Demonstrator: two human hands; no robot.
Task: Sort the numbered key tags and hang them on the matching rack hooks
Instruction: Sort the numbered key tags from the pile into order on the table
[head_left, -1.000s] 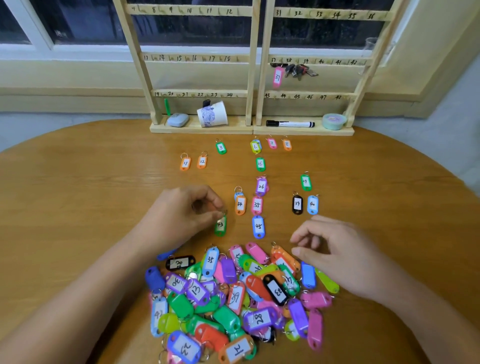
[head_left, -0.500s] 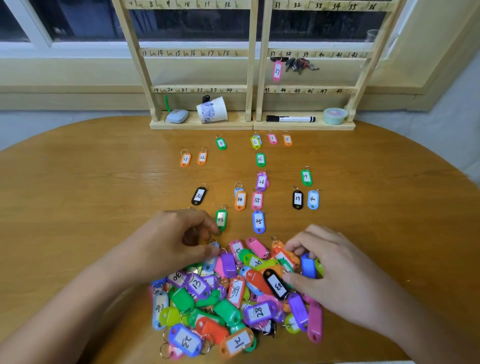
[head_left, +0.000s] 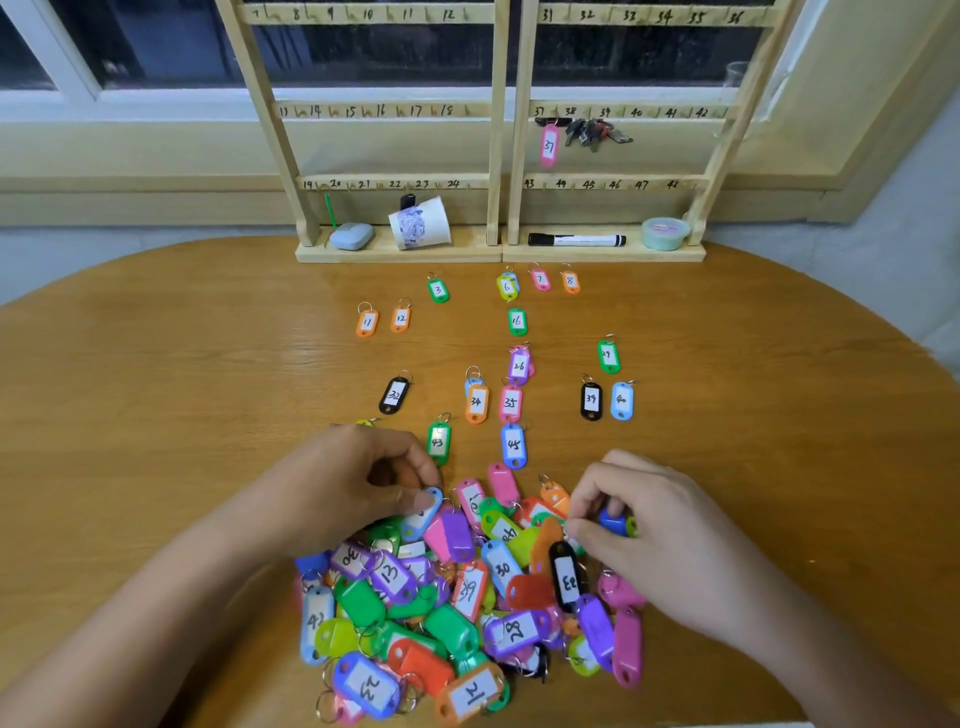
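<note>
A heap of coloured numbered key tags lies on the near part of the wooden table. My left hand is at the heap's far left edge, thumb and curled fingers pinching a light-blue tag. At the heap's far right edge, my right hand curls round a dark blue tag. Sorted tags lie in rows beyond the heap, among them green 43, blue 45 and black 32. The wooden rack stands at the back, with pink tag 37 hanging on it.
A bunch of keys hangs beside tag 37. On the rack's base sit a tipped paper cup, a grey case, a black marker and a small green tub. A window is behind the rack.
My left hand let go of green tag 43 and came back to the heap. Black tag 32 now lies in the rows. My right hand dropped into the heap and gripped a blue tag.
</note>
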